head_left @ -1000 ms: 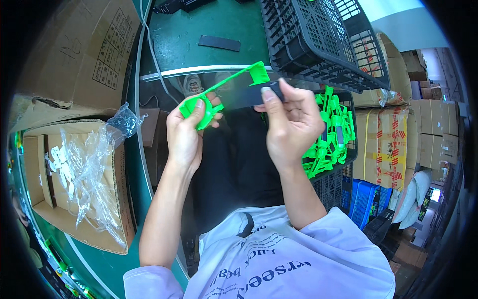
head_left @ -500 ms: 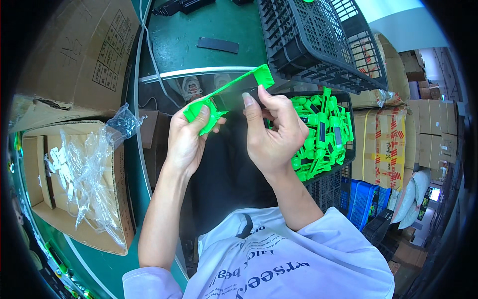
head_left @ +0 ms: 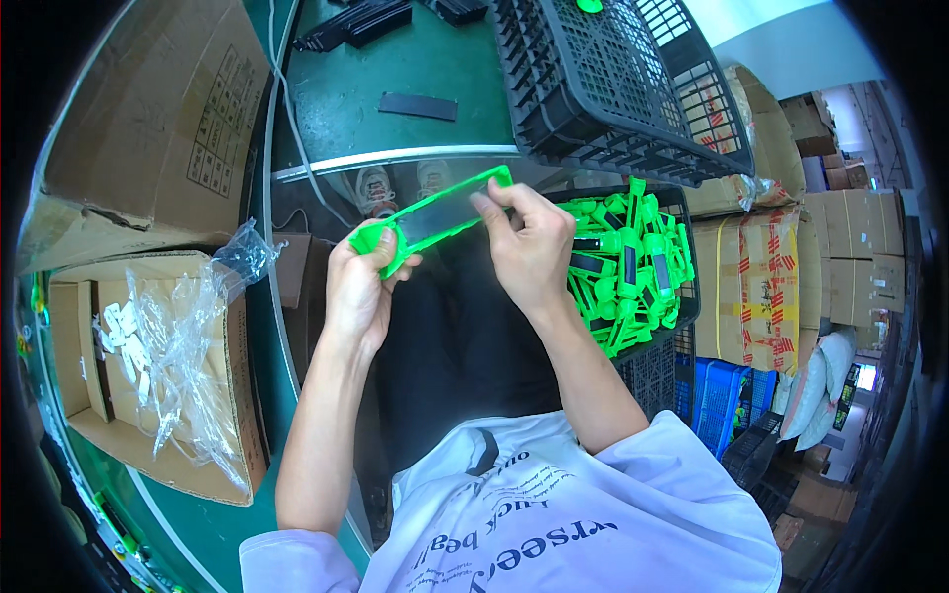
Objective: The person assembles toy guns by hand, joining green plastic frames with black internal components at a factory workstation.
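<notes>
Above my lap, a bright green plastic housing is held slanting up to the right. My left hand is closed on its lower left end, thumb on top and fingers beneath. A flat black panel lies along the housing, framed by green edges. At the upper right end my right hand pinches, its thumb against the panel's end and its fingers at the housing's edge. Whether the panel is seated all the way in cannot be made out.
Right of my hands, a black crate holds many green parts with dark panels. Another black crate stands at the table's far side. A loose black strip lies on the green table. An open carton with white pieces stands left.
The black panel, blurred and partly lifted before, now lies along the green housing. My right hand has moved to the housing's far end, and the housing has turned flatter toward view.
</notes>
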`<state>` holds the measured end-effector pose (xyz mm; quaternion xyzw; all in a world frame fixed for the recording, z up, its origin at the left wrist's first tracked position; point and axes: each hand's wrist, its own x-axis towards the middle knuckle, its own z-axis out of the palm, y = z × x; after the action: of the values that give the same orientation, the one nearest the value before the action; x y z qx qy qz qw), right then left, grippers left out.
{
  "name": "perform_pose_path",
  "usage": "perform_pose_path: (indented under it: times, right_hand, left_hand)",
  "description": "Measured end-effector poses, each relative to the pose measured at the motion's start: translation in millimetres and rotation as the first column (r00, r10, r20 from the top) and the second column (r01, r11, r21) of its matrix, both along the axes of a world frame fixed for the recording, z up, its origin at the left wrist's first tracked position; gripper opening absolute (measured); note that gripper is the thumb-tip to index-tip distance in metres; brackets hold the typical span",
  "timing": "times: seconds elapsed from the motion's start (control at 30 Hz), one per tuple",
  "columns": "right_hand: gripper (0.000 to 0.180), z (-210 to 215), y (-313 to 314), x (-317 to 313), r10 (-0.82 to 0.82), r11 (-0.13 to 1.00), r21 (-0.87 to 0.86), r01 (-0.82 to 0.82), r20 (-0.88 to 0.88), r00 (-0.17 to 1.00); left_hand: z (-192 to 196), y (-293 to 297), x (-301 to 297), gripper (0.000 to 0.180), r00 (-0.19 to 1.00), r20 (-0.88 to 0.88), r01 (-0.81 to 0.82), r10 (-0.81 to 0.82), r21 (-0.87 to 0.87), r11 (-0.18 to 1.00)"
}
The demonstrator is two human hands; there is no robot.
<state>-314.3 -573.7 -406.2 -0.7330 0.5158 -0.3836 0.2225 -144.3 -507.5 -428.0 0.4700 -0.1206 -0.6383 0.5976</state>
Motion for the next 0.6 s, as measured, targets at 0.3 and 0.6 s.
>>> perform_pose_path:
  times: [0.3,0.6]
  right_hand:
    - [0.035,38,-38,-40,0.164,0.835,0.529,-0.155,0.030,0.986]
    - [0.033,37,-32,-48,0.267,0.774,0.591,-0.228,0.022,0.964]
  left_hand:
    - [9,-2,0,0.014,0.994,0.012,0.113,-0.113,-0.013,0.994]
    - [17,-1,-7,0.010,0.963,0.206,0.176,-0.172,0.001,0.984]
